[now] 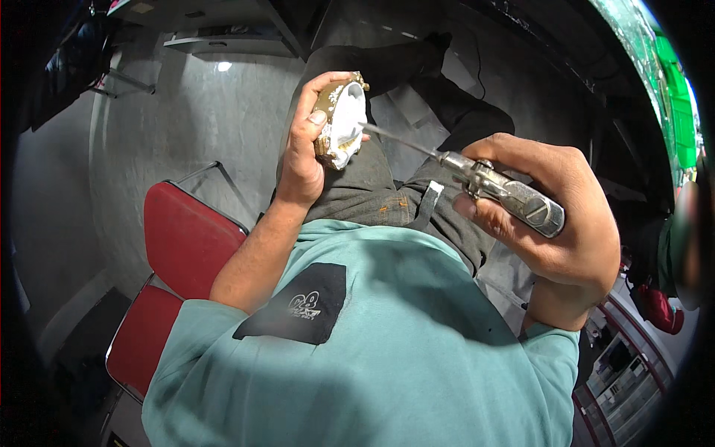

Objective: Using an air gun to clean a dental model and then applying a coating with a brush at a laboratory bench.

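Over my lap, the fingers and thumb of my left hand (304, 145) wrap round the rim of a brass-coloured dental flask (323, 127). White plaster (345, 118) fills it, hollowed in places, and its open face is turned to the right. My right hand (562, 201) grips a silver metal hand tool with a long thin tip (506, 195), which has a slotted screw on its body. The tip points left and ends at the plaster's face; whether it touches, I cannot tell. The palm hides part of the tool's back end.
A red chair (186, 235) with a metal frame stands at my left. Beyond my knees runs the grey floor (197, 104), with a shelf (231, 45) at the far left. A dark bench edge (596, 59) curves along the upper right, by green bins (674, 97).
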Tool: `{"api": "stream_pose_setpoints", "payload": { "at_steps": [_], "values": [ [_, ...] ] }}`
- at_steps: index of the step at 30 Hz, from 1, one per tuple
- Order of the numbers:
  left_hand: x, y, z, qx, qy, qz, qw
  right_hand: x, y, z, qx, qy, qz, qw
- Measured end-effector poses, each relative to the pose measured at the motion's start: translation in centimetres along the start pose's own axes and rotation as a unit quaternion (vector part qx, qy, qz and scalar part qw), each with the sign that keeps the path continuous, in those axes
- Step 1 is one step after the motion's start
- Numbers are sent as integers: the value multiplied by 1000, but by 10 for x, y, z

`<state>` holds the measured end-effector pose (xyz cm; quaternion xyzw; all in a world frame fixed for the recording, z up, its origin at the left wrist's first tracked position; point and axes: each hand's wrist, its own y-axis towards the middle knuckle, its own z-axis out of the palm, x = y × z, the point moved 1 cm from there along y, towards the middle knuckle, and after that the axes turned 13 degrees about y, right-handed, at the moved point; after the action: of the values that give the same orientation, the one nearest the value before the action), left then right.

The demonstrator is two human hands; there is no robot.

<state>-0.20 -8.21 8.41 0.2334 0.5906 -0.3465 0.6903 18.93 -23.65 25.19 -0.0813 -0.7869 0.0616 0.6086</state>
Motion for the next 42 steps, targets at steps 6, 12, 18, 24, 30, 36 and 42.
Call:
{"api": "stream_pose_setpoints", "payload": {
  "at_steps": [6,12,18,24,30,36,42],
  "values": [
    [13,8,5,-26,34,20,999,-5,2,-7,8,-31,-11,999],
    [12,8,1,-27,52,27,998,0,7,-5,5,11,48,999],
    [11,8,6,-31,25,33,999,1,8,-7,22,-32,-5,999],
    [11,6,7,-33,20,36,999,3,9,-6,2,-27,14,1000],
    [13,7,6,-19,38,40,998,3,7,-10,5,31,127,991],
    [11,6,6,-26,25,37,999,-1,9,-6,-6,-23,25,999],
    [13,7,6,-21,31,24,999,-1,7,-8,4,-24,37,999]
  ]
}}
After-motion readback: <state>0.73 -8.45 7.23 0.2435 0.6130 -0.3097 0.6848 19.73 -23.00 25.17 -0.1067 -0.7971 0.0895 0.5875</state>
